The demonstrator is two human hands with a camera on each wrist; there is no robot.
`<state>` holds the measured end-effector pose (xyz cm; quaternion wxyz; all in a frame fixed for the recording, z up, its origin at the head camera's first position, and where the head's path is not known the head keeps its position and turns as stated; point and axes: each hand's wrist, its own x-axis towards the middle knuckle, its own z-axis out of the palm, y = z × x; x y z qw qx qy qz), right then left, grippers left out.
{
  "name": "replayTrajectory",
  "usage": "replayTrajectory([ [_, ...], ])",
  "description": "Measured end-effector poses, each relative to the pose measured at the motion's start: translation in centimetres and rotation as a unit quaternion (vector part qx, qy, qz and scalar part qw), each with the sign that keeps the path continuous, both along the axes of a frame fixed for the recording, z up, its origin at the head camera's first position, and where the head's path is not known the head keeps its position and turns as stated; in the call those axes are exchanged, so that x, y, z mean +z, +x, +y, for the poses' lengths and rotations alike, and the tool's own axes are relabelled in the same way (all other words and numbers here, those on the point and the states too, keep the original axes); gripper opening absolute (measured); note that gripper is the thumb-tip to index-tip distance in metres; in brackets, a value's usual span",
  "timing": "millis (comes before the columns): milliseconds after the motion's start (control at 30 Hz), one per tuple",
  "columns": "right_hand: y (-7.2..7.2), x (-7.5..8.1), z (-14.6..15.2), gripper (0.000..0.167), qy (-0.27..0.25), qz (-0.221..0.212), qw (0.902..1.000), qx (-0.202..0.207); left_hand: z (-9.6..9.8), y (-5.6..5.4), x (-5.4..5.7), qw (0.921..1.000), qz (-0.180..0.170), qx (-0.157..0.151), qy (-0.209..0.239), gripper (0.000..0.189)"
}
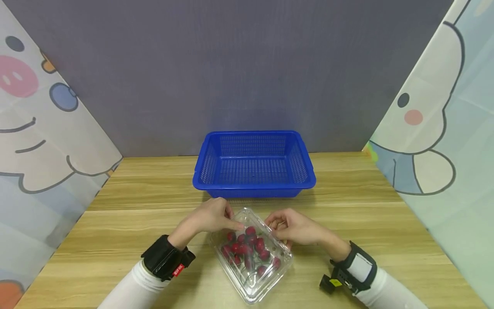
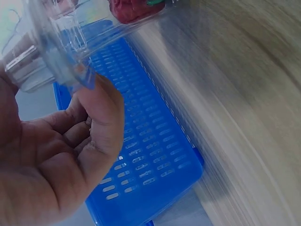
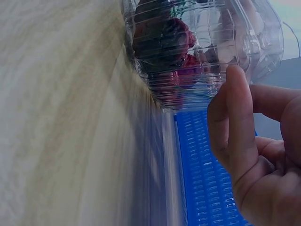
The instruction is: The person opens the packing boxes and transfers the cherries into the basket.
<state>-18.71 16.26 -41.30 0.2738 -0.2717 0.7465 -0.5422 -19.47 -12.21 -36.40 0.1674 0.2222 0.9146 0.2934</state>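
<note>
Plainly, a clear rectangular plastic box with a ridged lid (image 1: 251, 288) lies askew at the lower centre of the head view, with small red round fruits (image 1: 247, 249) showing through it. The left hand (image 1: 216, 216) pinches the box's upper-left edge, its thumb on top of the lid. The right hand (image 1: 295, 226) has its fingers bent and pinches the box's rim on the right side. Just above, at mid-centre, stands a blue perforated plastic basket (image 1: 254, 187). All this is on a light wood-grain table (image 1: 127, 231). Black wrist straps (image 1: 165, 258) go over white sleeves (image 1: 131, 286) at lower left and lower right. A dark grey panel (image 1: 247, 64) fills the upper centre, between pale cartoon-printed sheets (image 1: 34, 141) at the left and right edges.
</note>
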Motion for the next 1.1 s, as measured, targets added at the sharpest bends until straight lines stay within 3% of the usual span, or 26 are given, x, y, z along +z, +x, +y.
replayTrajectory([
  [367, 0.08, -0.01, -0.02, 0.021, 0.006, 0.005, 1.0, -0.001, 0.01, 0.02, -0.06, 0.9999, 0.003, -0.005, 0.012, 0.047],
  [667, 0.26, 0.18, -0.06, 0.021, 0.011, 0.011, 0.9999, -0.003, 0.11, -0.23, -0.33, 0.9995, -0.011, -0.013, 0.027, 0.044],
  [933, 0.38, 0.38, -0.08, 0.019, 0.011, 0.011, 0.9999, 0.003, -0.11, -0.18, -0.41, 0.9992, -0.033, -0.011, 0.021, 0.028],
  [1100, 0.49, 0.48, -0.07, 0.019, 0.015, 0.019, 0.9997, 0.006, -0.15, -0.18, -0.64, 0.9985, -0.046, -0.015, 0.026, 0.032],
])
